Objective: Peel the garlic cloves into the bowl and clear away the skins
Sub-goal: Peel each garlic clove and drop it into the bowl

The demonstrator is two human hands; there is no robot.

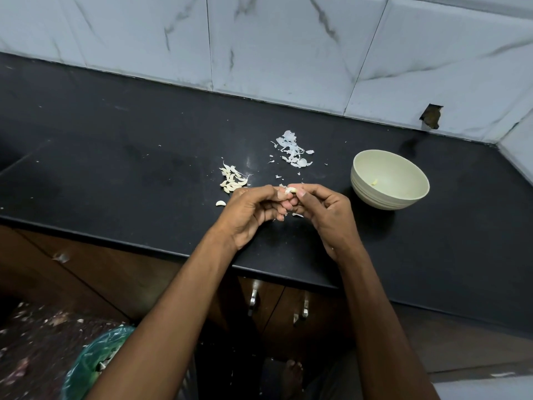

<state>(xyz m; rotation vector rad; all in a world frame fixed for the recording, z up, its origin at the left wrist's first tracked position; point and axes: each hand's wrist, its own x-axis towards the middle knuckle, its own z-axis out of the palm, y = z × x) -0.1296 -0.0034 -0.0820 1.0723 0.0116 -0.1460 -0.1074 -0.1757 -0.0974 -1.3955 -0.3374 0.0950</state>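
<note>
Together, the left hand (253, 210) and right hand (323, 210) pinched one garlic clove (291, 190) in curled fingers just left of the bowl (390, 180), with unpeeled cloves (232, 180) and loose skins (292, 150) farther left on the tabletop (115, 168).

Most of the small pale garlic clove (291, 190) is hidden between the fingertips of the left hand (253, 213) and right hand (323, 215). The yellowish bit inside the pale green round bowl (375, 197) is too small to identify. The green translucent plastic bag (92, 362) sits partly behind the left forearm, cut off by the bottom edge.
</note>
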